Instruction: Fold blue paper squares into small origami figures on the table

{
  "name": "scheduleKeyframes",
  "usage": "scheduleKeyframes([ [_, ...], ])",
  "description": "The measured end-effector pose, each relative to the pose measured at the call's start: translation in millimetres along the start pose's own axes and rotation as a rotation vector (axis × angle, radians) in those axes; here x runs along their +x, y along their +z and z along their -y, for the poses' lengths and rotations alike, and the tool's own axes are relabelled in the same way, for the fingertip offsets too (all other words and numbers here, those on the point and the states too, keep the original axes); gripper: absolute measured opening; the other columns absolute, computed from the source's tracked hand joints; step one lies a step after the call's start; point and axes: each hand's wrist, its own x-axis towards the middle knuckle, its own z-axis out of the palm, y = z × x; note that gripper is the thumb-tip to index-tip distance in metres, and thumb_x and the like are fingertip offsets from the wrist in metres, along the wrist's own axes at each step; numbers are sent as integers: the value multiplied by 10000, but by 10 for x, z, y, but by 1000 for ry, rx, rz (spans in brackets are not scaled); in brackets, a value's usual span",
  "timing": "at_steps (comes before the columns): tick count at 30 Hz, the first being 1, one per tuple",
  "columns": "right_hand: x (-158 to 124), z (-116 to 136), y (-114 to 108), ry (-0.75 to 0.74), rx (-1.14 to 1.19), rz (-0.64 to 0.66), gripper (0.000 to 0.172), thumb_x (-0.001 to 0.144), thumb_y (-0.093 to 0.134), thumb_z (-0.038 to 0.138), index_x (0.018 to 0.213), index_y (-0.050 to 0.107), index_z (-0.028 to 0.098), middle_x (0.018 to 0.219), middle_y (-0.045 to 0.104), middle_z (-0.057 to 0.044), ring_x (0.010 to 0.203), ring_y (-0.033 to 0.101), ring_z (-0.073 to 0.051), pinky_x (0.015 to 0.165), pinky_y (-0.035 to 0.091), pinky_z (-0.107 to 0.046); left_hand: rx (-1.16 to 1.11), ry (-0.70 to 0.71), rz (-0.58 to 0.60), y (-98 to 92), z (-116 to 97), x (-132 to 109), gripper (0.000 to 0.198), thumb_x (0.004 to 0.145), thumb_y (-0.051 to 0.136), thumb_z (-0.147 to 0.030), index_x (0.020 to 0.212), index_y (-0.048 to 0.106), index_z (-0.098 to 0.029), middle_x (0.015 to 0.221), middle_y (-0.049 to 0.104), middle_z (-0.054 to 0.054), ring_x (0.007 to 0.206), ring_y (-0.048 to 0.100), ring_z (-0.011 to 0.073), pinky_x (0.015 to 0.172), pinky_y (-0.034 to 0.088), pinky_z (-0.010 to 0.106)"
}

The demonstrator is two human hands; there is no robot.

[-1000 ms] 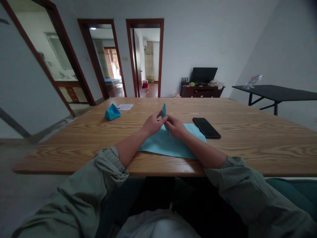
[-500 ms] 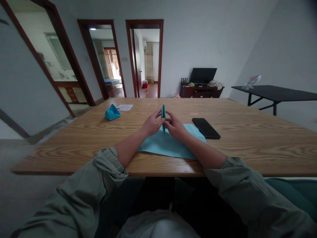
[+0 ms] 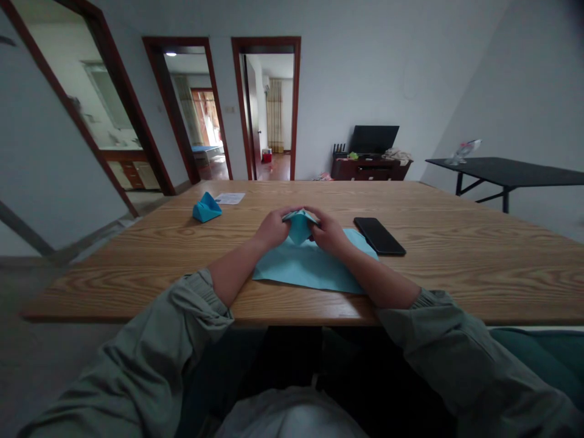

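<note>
Since the earlier frame, small folded teal paper piece (image 3: pixel 300 226) spreads from thin upright sliver into open pocket, left hand (image 3: pixel 272 228) and right hand (image 3: pixel 329 231) pinching its sides above flat light-blue paper sheet (image 3: pixel 310 271) on wooden table (image 3: pixel 456 261); opening step appears under way.

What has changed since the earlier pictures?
The folded blue paper, earlier pinched flat and upright, is now spread open between the left hand and right hand, which moved slightly apart. Both keep hold. The flat blue sheet, black phone and blue paper model stayed.
</note>
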Motion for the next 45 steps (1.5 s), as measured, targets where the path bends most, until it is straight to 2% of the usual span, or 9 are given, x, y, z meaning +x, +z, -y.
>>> scheduleKeyframes([
  [5,24,-42,-52,43,233,36,467,818,474,223,1271,572,168,769,669,-37,526,596,-118,497,521,-251,-376,-331,25,-45,91,49,481,713,609,-156,1195,611,-162,1042,671,72,762,652,183,690,572,382],
  [7,35,-74,-66,38,258,39,461,808,472,208,1249,599,164,773,674,-39,522,586,-111,504,533,-259,-490,-405,83,-93,60,22,538,683,647,-143,1216,584,-182,1006,663,65,732,653,166,679,572,366],
  [11,56,-167,-73,7,244,33,488,753,454,137,1202,641,177,842,693,-37,526,563,-97,504,534,-253,-700,-496,364,-225,-34,-51,648,675,643,-136,1296,484,-229,981,645,69,777,677,208,705,564,408],
  [13,60,-203,-65,-5,228,40,515,731,444,117,1201,643,187,870,698,-33,529,562,-95,498,527,-248,-744,-503,378,-247,-47,-66,604,710,653,-198,1287,474,-223,974,635,75,795,672,212,701,565,410],
  [19,18,-154,-65,-1,186,94,496,731,473,142,1193,647,186,831,698,-27,533,558,-97,521,516,-247,-598,-461,239,-141,31,-49,756,653,787,-268,1309,414,-221,998,622,70,796,639,166,613,558,278],
  [25,-15,-26,-134,27,289,155,495,714,501,178,1193,625,165,806,670,-33,625,592,-129,560,516,-257,-499,-422,186,-136,91,-34,930,601,825,-257,1374,313,-198,949,663,85,750,651,178,581,546,263],
  [31,-16,-11,-113,60,294,126,676,730,633,271,1359,404,179,656,598,32,553,560,-118,519,486,-237,-359,-292,176,-129,144,-6,824,597,813,-289,1315,423,-182,941,666,81,733,648,179,560,541,264],
  [37,-8,-24,-87,48,154,169,293,732,659,371,898,617,133,652,605,-2,562,551,-116,526,442,-224,-170,-248,271,-103,141,-21,505,613,784,-362,1032,633,-125,862,667,65,721,631,168,554,523,238],
  [45,3,-88,-76,54,63,240,257,723,634,382,794,606,136,623,583,2,565,508,-114,526,394,-220,-34,-273,342,-92,156,-41,475,604,766,-410,966,684,-114,785,674,45,674,612,167,567,510,263],
])
